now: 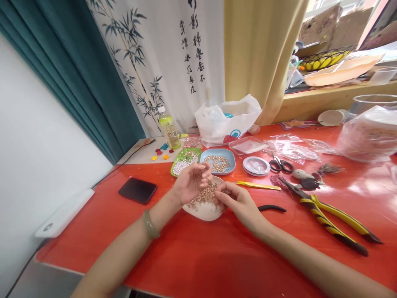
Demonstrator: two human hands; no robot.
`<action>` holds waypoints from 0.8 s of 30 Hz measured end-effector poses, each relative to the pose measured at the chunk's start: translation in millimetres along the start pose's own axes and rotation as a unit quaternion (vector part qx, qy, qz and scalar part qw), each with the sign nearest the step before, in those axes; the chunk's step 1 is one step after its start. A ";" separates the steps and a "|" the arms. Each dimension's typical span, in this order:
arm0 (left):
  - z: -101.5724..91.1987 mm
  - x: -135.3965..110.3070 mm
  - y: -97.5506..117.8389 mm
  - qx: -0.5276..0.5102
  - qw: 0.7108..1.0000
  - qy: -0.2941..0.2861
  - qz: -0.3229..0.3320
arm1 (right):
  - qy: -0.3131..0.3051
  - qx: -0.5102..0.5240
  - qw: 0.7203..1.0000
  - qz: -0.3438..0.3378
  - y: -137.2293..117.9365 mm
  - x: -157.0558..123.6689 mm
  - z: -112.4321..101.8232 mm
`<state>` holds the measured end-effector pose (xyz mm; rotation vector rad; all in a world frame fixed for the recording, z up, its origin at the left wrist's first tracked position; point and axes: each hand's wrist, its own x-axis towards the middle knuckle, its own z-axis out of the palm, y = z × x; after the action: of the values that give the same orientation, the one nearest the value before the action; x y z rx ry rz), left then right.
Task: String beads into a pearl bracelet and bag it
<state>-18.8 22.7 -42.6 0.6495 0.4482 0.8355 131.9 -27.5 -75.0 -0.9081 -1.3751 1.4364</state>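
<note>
My left hand (192, 182), a green bangle (150, 224) on its wrist, is held over the left side of a white plate (203, 213). Its palm is turned up and its fingers are loosely curled and apart, with nothing visible in them. Small gold beads (206, 196) are spread on the plate. At the plate's right rim, my right hand (237, 200) has thumb and forefinger pinched together; whatever they hold is too small to make out. Behind the plate stand a blue tray (232, 159) of gold beads and a green tray (174, 167) with white beads.
On the red table (186, 260), to the right, lie yellow tweezers (260, 186), black-handled scissors (281, 165), large pliers (325, 219) and white spools (257, 165). A phone (137, 191) lies left. Behind are a bottle (169, 130), a plastic bag (217, 124) and clear packets (291, 149).
</note>
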 end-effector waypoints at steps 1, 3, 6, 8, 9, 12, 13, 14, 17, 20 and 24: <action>0.5 -0.1 0.0 0.000 1.000 0.002 0.001 | 0.000 0.000 1.000 -0.001 -0.5 0.0 0.2; 1.9 -0.1 0.2 0.000 1.000 0.006 0.001 | 0.001 0.002 1.000 -0.002 -1.8 -0.4 0.9; 3.4 -0.3 1.2 -0.003 1.000 0.004 0.002 | 0.001 -0.001 1.000 -0.002 -2.7 -1.2 1.4; 3.4 -0.6 1.8 -0.008 1.000 -0.002 0.005 | -0.002 -0.003 1.000 -0.001 -2.2 -1.5 1.2; 3.0 -0.7 2.0 -0.010 1.000 -0.004 0.005 | -0.003 -0.005 1.000 0.002 -1.8 -1.5 1.1; 1.7 -1.1 1.9 -0.012 1.000 -0.009 0.006 | -0.011 -0.008 1.000 0.011 -0.5 -1.4 0.7; 1.4 -1.1 1.7 -0.012 1.000 -0.009 0.005 | -0.013 -0.010 1.000 0.012 -0.3 -1.5 0.7; 1.2 -1.1 1.5 -0.011 1.000 -0.008 0.005 | -0.014 -0.011 1.000 0.012 -0.2 -1.5 0.7; 1.3 -1.0 1.2 -0.012 1.000 -0.005 0.003 | -0.015 -0.013 1.000 0.011 -0.4 -1.8 1.0; 1.8 -0.8 1.5 -0.012 1.000 0.000 0.002 | -0.015 -0.012 1.000 0.016 -0.5 -2.0 1.4; 2.7 -0.4 1.6 -0.010 1.000 0.000 0.004 | -0.016 -0.010 1.000 0.019 -0.7 -1.9 1.7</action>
<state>-18.3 22.3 -39.5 0.6331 0.4378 0.8465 131.0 -29.9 -74.2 -0.9322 -1.4043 1.4728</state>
